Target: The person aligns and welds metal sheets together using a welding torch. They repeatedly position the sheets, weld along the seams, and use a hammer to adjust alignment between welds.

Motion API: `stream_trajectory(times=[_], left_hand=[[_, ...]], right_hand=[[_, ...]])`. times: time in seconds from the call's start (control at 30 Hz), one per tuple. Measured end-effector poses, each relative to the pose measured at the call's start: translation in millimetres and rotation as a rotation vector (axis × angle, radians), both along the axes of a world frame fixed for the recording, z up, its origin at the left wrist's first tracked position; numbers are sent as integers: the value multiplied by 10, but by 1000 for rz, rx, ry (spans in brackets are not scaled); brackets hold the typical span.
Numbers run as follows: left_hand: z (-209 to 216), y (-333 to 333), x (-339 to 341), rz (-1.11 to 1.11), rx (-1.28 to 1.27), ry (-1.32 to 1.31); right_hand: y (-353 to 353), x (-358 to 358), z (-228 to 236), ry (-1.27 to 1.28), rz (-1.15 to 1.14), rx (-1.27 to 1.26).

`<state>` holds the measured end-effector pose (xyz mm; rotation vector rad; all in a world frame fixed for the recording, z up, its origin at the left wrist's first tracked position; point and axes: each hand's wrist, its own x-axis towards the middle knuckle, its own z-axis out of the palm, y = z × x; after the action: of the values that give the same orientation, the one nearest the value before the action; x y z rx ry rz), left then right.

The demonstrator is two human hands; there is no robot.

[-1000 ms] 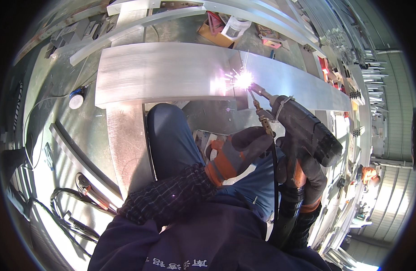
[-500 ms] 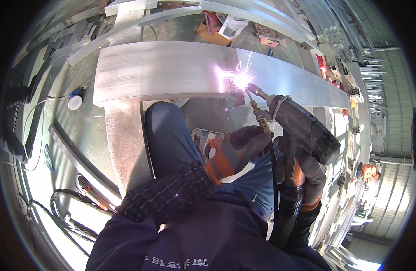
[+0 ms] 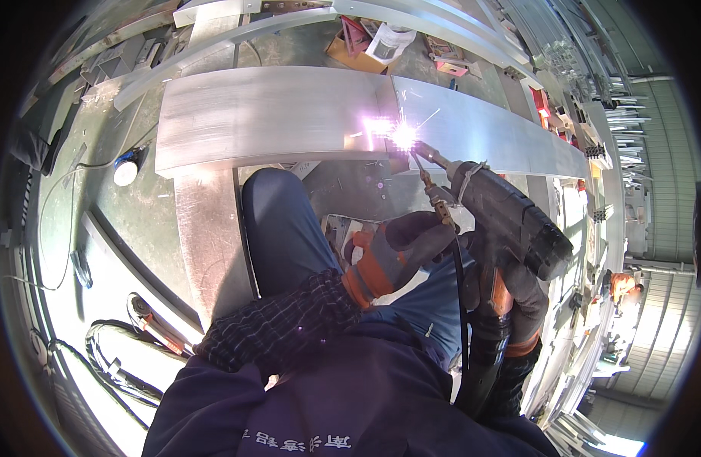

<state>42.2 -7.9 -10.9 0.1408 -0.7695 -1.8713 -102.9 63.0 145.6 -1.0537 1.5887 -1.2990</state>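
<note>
My right hand, in a dark glove with an orange cuff, is wrapped round the handle of a black welding torch. The torch's tip points up and left at a bright arc, which throws sparks at the joint between two metal beams, a left beam and a right beam. My left hand, in a grey and orange glove, is closed on a thin brass-fitted nozzle with a black hose hanging from it. Its tip reaches close under the arc; glare hides the seam.
A cross beam runs beneath the left beam, beside my knee. Black cables and an angle grinder lie at lower left. Beyond the beams stands a cardboard box. Another person in orange is far right.
The arc has shifted slightly left along the joint, with the torch and nozzle following. The spark pattern differs. At the far left edge, a dark shape has moved. Both hands keep their grip.
</note>
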Motion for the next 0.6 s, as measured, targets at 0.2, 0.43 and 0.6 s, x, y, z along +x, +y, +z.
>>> stream_trajectory(times=[0.2, 0.43, 0.6], left_hand=[[24, 40, -3, 3, 22, -24], [42, 72, -51, -29, 98, 3], [10, 73, -44, -68, 63, -14]], right_hand=[[11, 61, 29, -51, -34, 35], [80, 65, 82, -124, -8, 54], [60, 198, 94, -129, -73, -8]])
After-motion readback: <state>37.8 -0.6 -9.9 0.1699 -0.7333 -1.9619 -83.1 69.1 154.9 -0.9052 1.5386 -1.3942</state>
